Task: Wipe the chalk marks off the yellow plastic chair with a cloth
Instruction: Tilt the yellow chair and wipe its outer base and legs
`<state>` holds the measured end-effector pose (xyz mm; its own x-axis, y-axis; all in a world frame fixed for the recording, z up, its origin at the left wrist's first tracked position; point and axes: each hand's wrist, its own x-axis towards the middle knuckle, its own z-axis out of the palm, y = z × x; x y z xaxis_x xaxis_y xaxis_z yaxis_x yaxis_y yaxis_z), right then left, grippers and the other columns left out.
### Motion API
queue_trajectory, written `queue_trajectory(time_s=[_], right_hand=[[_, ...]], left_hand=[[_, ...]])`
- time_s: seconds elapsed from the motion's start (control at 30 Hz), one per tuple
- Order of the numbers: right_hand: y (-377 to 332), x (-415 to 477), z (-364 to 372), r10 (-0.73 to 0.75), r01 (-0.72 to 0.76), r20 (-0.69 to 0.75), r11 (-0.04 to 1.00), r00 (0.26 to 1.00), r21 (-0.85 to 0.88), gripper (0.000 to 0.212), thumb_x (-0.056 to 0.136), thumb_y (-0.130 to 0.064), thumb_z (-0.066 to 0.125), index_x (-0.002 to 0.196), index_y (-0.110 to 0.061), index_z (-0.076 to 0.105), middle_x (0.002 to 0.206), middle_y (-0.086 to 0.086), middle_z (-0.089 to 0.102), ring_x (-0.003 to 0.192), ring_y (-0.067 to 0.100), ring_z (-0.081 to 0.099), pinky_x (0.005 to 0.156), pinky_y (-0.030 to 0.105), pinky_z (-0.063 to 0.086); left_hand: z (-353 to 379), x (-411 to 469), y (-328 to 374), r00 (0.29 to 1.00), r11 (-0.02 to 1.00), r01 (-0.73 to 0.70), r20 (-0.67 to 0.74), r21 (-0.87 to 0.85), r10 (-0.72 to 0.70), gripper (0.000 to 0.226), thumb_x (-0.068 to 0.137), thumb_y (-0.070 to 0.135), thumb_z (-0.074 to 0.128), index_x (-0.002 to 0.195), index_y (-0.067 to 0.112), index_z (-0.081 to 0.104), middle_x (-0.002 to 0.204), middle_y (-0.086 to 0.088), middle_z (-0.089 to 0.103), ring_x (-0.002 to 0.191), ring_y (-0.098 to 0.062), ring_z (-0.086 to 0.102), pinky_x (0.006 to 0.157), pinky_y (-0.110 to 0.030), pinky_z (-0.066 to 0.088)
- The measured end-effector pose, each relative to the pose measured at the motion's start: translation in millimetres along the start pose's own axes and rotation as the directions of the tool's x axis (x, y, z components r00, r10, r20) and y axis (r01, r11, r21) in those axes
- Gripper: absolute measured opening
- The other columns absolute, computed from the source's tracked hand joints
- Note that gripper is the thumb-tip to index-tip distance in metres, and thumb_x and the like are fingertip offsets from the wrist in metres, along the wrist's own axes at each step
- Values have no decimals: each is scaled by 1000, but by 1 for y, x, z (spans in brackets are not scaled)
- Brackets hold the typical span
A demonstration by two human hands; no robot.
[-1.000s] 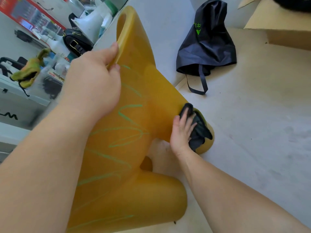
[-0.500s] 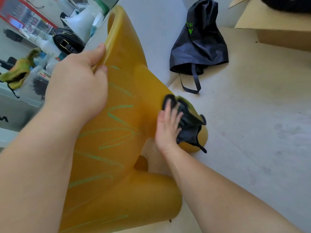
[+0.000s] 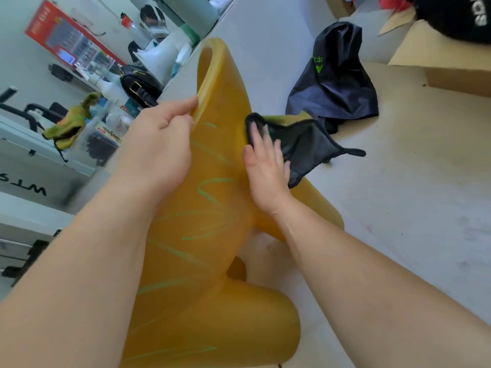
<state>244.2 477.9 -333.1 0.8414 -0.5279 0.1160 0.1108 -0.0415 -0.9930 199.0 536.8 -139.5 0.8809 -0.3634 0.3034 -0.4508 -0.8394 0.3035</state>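
Mid-wipe — the left hand (image 3: 162, 144) grips the rim of the tipped yellow chair (image 3: 212, 261) on the floor while the right hand (image 3: 265, 166), fingers flat, presses the dark cloth (image 3: 300, 147) against it — next, sweep across the green chalk marks (image 3: 210, 195).

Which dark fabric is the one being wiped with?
The cloth under the right hand, pressed on the chair; the bag lies untouched on the floor.

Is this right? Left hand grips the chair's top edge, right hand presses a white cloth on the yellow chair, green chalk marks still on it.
Not quite: the cloth is dark grey to black, not white, as the head view shows. The rest holds: the left hand grips the yellow chair at its top edge, the right hand presses the cloth on it, and green chalk marks remain.
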Motion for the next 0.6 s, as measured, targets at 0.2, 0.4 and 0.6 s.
queue_trajectory(time_s=[0.2, 0.4, 0.6], right_hand=[[-8, -54, 26, 184, -182, 32, 982, 982, -38, 106, 75, -82, -25, 163, -28, 1, 171, 6, -7, 155, 34, -15, 123, 59, -1], [-50, -123, 37, -137, 67, 205, 947, 969, 313, 98, 73, -96, 3, 156, -47, -16, 167, -19, -20, 143, -17, -23, 119, 25, 3], [-85, -66, 20, -220, 208, 76, 968, 973, 137, 92, 77, -82, 10, 159, -44, -8, 169, -15, -13, 155, 13, -14, 124, 56, 2]], left_hand=[[-1, 0, 1, 1000, 996, 21, 3, -90, -21, 38, 99, 26, 44, 126, 42, 65, 110, 30, 57, 96, 17, 51, 92, -24, 44], [-27, -9, -16, 981, 995, -73, 184, 68, 59, 38, 106, 43, 29, 135, 55, 50, 121, 38, 45, 100, 33, 37, 80, -1, 26], [-47, -45, -52, 972, 984, -180, 156, 16, 175, 44, 98, 44, 32, 137, 44, 52, 119, 44, 47, 103, 36, 40, 84, 6, 31]])
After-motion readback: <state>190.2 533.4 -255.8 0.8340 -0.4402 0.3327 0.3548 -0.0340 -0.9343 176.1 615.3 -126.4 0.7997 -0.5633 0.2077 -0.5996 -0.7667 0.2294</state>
